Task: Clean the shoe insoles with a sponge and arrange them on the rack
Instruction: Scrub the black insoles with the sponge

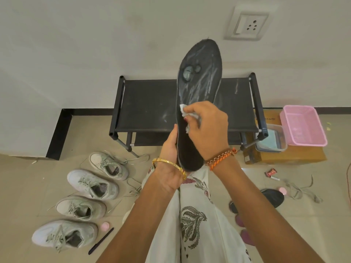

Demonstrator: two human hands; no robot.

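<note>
1 head-worn view looks forward and down, close over the rack (152, 103) by the wall.

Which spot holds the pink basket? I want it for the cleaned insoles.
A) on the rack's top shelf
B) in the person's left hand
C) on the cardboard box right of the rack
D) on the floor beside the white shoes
C: the pink basket sits on the cardboard box to the right of the rack, next to a clear tub; the left hand holds the insole.
</note>
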